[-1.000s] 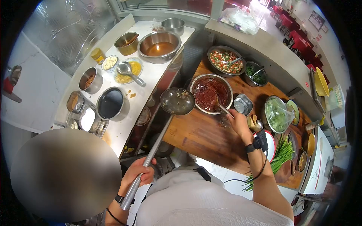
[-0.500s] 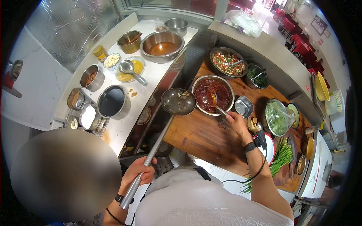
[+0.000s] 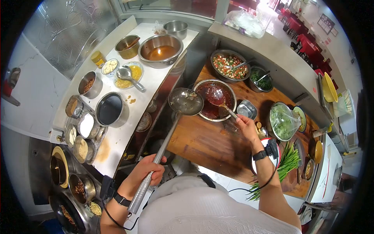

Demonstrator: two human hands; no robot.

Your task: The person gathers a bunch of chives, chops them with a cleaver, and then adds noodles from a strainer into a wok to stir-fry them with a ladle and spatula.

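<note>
My left hand is wrapped around the metal handle of a long ladle. Its wide bowl, wet with bits of food inside, overlaps the left rim of a steel bowl of dark red chili sauce. In my right hand, closed on the handle, is a serving spoon whose head, coated in red sauce, lies over the sauce. Just beyond my right fingers sits a small rectangular steel dish on the wooden table.
Bowls of chopped vegetables and dark greens stand behind the sauce. Green stalks and a bagged bowl of greens lie right. The left counter bears a pot of dark liquid; several pots stand lower left.
The spoon's head has shifted left in the sauce and now shows coated in red. My left hand and the ladle moved slightly. The blurred patch at lower left is gone, revealing pots.
</note>
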